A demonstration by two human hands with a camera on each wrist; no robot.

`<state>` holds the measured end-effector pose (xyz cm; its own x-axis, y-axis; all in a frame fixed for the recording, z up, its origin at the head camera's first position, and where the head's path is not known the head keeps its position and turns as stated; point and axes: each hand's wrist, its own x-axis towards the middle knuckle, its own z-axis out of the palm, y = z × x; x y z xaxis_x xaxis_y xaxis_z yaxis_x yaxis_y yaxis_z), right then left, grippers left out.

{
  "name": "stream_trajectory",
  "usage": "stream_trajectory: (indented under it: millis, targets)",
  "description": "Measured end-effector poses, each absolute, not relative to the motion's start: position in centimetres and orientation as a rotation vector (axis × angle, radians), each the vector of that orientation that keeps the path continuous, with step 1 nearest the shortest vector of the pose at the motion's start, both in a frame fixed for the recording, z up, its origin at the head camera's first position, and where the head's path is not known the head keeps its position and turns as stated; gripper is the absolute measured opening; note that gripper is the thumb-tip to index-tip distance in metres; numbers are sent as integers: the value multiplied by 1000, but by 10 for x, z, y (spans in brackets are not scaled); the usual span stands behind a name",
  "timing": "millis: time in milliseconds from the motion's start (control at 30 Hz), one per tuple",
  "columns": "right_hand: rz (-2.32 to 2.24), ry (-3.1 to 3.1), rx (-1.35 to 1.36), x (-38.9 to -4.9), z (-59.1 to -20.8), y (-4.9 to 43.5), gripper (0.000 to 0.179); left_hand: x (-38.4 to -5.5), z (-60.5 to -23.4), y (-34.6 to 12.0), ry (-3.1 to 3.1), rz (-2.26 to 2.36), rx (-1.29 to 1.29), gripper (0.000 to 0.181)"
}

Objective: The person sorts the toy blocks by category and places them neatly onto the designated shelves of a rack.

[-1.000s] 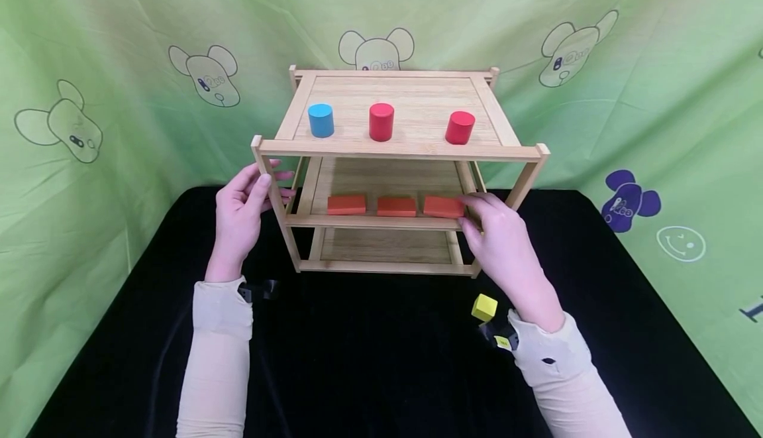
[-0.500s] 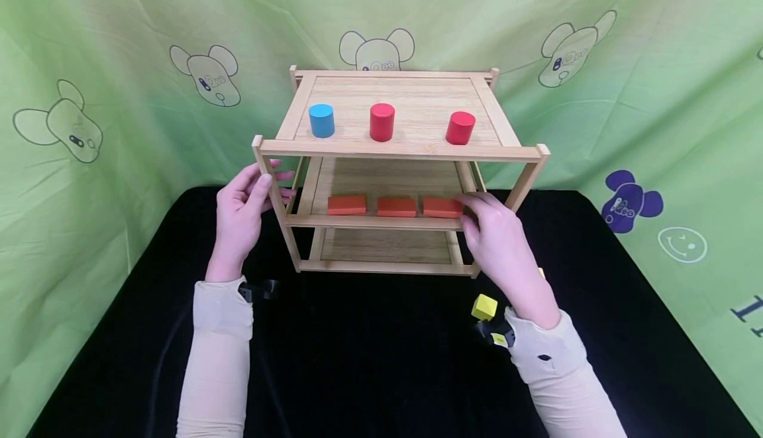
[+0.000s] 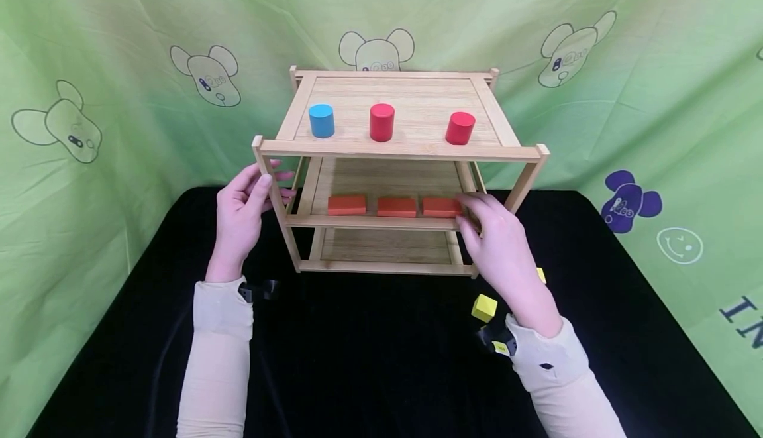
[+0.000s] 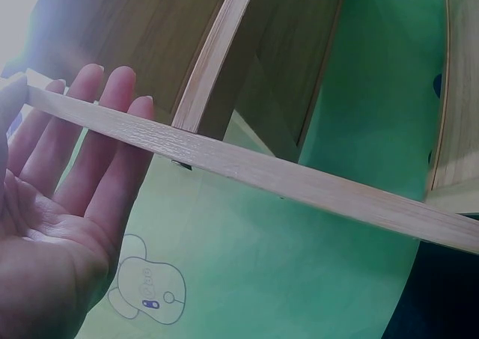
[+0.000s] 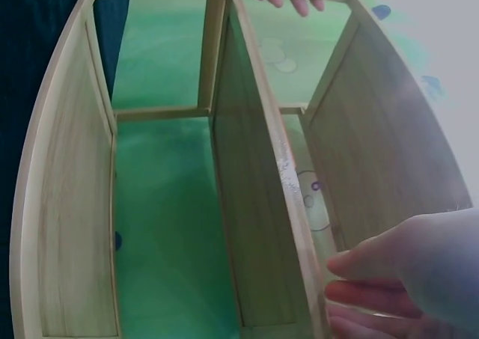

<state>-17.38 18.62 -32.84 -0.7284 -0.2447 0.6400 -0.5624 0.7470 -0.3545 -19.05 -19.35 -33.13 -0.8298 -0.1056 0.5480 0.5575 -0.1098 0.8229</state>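
A wooden three-tier rack (image 3: 387,150) stands in the middle of the head view. My left hand (image 3: 237,216) holds its front left post (image 4: 299,176), thumb in front, fingers reaching behind. On the middle shelf, three red-orange rectangular blocks lie in a row: a left block (image 3: 346,205), a middle block (image 3: 396,207) and a right block (image 3: 440,207). My right hand (image 3: 499,242) has its thumb and fingertips at the right block's right end, seemingly in a light pinch. In the right wrist view, my right fingers (image 5: 374,298) reach past a shelf edge; the block is hidden there.
On the top shelf stand a blue cylinder (image 3: 321,122) and two red ones, a middle cylinder (image 3: 381,123) and a right cylinder (image 3: 460,128). A yellow cube (image 3: 484,307) lies on the black cloth (image 3: 369,358) by my right wrist. Another yellow piece (image 3: 541,275) is partly hidden beyond it.
The right block has shifted slightly left and looks straighter along the shelf edge. My right hand has moved a little with it, uncovering a second yellow piece. My left hand stays put.
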Motion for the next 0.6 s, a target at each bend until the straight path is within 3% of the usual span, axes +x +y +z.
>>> stream_trajectory:
  millis: [600]
  targets:
    - [828, -2213, 587, -134, -305, 206, 49, -190, -332, -193, -1725, -1988, -498, 32]
